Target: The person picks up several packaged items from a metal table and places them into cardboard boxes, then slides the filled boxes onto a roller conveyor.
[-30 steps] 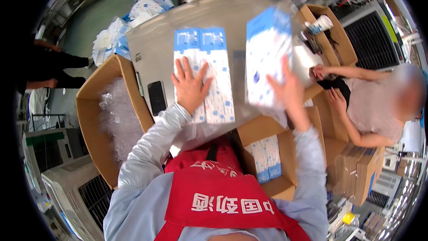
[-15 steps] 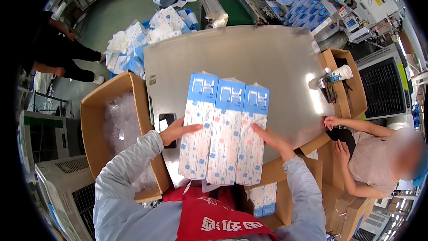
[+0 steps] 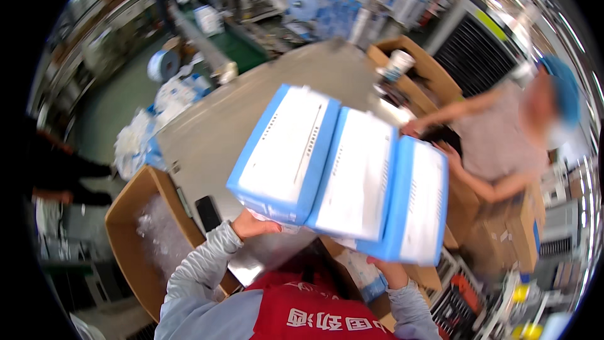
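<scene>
Three long blue-and-white tissue packs point(image 3: 354, 176) lie side by side in a row, tilted up toward me with their white and blue ends showing. My left hand point(image 3: 253, 225) grips the row at its lower left, fingers mostly tucked under the packs. At the lower right edge my right hand point(image 3: 390, 271) is closed on the row, its fingers partly hidden beneath. Both hands carry the packs above the near side of a metal table point(image 3: 217, 132). A black phone point(image 3: 207, 213) rests on the table close to my left hand.
Left of the table stands a cardboard box point(image 3: 126, 217) of clear plastic bags. An open carton point(image 3: 343, 258) with similar packs sits by my lap. A co-worker point(image 3: 497, 132) in a blue cap sits at right, near a box point(image 3: 434, 79) holding a white cup.
The packs have risen and swung right, tipping from their printed long sides to their ends. Both hands still hold them. My view has turned right.
</scene>
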The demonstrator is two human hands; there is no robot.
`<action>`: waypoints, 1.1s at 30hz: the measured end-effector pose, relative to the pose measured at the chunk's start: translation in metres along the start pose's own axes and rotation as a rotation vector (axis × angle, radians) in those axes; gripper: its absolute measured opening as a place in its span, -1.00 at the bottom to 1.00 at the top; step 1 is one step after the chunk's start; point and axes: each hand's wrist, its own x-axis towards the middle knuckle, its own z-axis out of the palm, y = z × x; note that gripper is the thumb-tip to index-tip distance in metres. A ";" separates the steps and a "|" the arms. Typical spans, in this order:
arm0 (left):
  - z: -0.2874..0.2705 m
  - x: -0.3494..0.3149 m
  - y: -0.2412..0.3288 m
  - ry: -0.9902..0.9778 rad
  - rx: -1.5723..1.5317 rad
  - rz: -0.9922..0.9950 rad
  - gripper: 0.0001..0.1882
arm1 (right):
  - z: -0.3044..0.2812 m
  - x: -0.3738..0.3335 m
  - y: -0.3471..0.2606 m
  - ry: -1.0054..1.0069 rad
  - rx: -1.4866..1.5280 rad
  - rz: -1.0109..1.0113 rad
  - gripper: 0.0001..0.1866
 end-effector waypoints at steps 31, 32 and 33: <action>0.351 0.158 -0.144 -1.295 0.619 0.470 -0.02 | -0.097 -0.224 0.114 0.760 0.344 0.681 -0.27; 0.338 0.161 -0.138 -1.284 0.611 0.355 -0.11 | -0.093 -0.210 0.101 0.707 0.171 0.718 -0.28; 0.337 0.155 -0.131 -1.341 0.696 0.294 -0.16 | -0.092 -0.202 0.089 0.650 0.007 0.727 -0.29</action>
